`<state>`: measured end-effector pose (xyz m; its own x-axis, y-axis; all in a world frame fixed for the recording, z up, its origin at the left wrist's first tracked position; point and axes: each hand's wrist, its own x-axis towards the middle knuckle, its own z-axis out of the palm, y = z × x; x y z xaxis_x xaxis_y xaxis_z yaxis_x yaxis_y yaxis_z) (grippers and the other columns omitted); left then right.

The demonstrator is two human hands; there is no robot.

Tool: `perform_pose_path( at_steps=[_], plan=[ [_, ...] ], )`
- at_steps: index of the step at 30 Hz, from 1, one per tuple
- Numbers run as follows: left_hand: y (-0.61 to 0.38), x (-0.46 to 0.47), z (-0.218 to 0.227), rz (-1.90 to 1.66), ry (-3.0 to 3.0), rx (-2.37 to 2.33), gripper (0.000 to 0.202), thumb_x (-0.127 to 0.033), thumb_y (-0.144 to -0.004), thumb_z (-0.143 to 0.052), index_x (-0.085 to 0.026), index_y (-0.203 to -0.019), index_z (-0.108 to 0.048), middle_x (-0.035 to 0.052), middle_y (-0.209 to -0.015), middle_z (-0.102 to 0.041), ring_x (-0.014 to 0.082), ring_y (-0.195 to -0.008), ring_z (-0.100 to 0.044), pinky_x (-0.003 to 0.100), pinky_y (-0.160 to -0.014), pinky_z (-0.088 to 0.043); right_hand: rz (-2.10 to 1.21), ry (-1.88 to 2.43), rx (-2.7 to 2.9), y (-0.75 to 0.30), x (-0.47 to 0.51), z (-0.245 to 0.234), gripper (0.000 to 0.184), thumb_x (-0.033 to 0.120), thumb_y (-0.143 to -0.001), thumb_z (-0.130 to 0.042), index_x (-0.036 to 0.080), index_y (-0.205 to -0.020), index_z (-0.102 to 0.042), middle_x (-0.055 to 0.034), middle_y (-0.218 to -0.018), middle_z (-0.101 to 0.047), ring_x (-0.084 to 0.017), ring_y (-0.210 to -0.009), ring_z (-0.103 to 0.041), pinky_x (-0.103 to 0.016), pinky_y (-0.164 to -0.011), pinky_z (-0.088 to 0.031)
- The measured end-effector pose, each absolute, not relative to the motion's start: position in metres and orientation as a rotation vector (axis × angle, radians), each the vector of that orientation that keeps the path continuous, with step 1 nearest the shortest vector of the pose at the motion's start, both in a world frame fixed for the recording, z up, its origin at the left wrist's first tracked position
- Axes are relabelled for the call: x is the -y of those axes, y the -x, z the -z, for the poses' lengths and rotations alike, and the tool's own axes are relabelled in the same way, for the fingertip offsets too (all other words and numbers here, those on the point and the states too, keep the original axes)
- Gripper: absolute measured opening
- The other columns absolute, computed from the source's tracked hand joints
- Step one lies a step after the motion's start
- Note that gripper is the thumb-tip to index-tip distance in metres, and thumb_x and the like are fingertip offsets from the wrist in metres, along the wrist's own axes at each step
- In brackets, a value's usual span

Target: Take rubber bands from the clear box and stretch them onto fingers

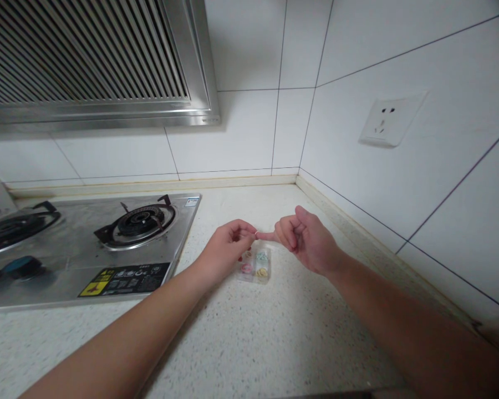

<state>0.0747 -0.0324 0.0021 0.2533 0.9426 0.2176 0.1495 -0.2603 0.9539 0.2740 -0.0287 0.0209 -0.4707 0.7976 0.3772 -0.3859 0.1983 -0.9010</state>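
With the left hand's (227, 245) grip pinched on what looks like a small pale thin loop (256, 235) at the right hand's (306, 239) outstretched fingertip, its thumb apart, best keep that finger straight, near the clear plastic compartment box (255, 281) before the bench's (283, 332) back right corner.

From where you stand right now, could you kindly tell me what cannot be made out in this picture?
All in the head view:
Small pale item at the fingertips of the left hand and right hand: too small to tell its shape.
Clear box: upper-left part hidden by the left hand.
Coloured pieces inside it: too small and blurred to identify.
Left burner: cut off by the left edge.
Black label: fine print too small to read.
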Motion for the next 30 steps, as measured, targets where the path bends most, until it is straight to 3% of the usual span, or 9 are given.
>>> perform_pose_path(
  at_steps=[12, 20, 24, 30],
  plan=[
    [-0.073, 0.032, 0.0, -1.123, -1.772, -0.984, 0.022, -0.026, -0.085, -0.066, -0.016, -0.102, -0.074, 0.0045, -0.085, -0.068, 0.0143, -0.07, -0.058, 0.024, -0.06, -0.046, -1.554, 0.352, 1.426, -0.275, 0.029, -0.025, 0.065, 0.065, -0.095, -0.044, 0.02, -0.049, -0.055, 0.0005, -0.049, -0.042, -0.015, -0.053, -0.036, -0.039, -0.076, -0.046],
    [-0.073, 0.034, 0.003, -1.11, -1.862, -1.076, 0.018, -0.026, -0.083, -0.074, -0.019, -0.099, -0.076, 0.0025, -0.082, -0.068, 0.0123, -0.065, -0.058, 0.021, -0.054, -0.047, -1.557, 0.349, 1.503, -0.274, 0.031, -0.023, 0.07, 0.07, -0.096, -0.037, 0.02, -0.048, -0.047, 0.0013, -0.047, -0.038, -0.014, -0.05, -0.034, -0.035, -0.066, -0.038],
    [-0.076, 0.036, 0.006, -1.035, -1.724, -1.037, 0.026, -0.032, -0.081, -0.075, -0.019, -0.104, -0.073, 0.002, -0.085, -0.067, 0.0107, -0.053, -0.056, 0.023, -0.044, -0.05, -1.558, 0.34, 1.524, -0.272, 0.032, -0.024, 0.071, 0.07, -0.096, -0.035, 0.02, -0.047, -0.046, 0.0005, -0.046, -0.038, -0.015, -0.05, -0.035, -0.033, -0.059, -0.031],
    [-0.079, 0.036, 0.01, -1.029, -1.687, -1.03, 0.03, -0.035, -0.081, -0.077, -0.019, -0.106, -0.072, 0.0016, -0.083, -0.067, 0.0095, -0.049, -0.054, 0.021, -0.041, -0.048, -1.61, 0.272, 1.497, -0.272, 0.033, -0.024, 0.07, 0.067, -0.097, -0.033, 0.019, -0.049, -0.05, -0.0004, -0.048, -0.041, -0.015, -0.051, -0.035, -0.033, -0.06, -0.03]
  ],
)
